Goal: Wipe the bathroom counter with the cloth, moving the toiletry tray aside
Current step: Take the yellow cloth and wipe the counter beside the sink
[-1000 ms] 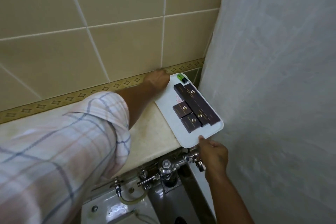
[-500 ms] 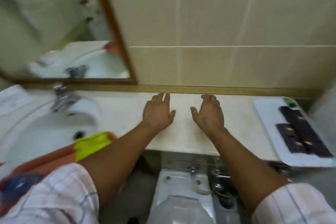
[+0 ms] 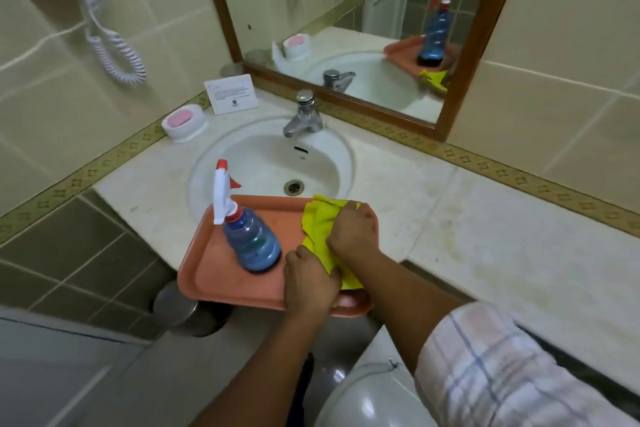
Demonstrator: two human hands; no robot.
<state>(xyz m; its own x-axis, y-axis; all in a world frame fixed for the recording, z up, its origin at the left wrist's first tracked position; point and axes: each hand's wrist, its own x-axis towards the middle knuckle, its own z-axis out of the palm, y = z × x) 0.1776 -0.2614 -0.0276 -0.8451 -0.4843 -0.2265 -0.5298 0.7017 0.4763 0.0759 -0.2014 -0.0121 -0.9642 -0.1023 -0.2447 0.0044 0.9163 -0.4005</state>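
Note:
A yellow cloth (image 3: 318, 222) lies crumpled on the right part of an orange tray (image 3: 221, 274) that rests over the front of the sink and overhangs the counter edge. My right hand (image 3: 355, 230) is closed on the cloth from above. My left hand (image 3: 310, 279) grips the cloth's near end at the tray's front rim. A blue spray bottle (image 3: 251, 239) with a white and red trigger stands on the tray to the left of my hands. The pale stone counter (image 3: 485, 225) stretches off to the right. The white toiletry tray is out of view.
A white sink (image 3: 277, 163) with a chrome tap (image 3: 304, 114) sits behind the tray. A soap dish with pink soap (image 3: 183, 123) and a white card (image 3: 232, 94) stand at the back left. A mirror (image 3: 346, 28) hangs above. The toilet cistern lid (image 3: 374, 392) is below right.
The view swung left from the toiletry tray to the sink. My hands left the white tray, passed open over the bare counter, and now both grip the yellow cloth on the orange tray.

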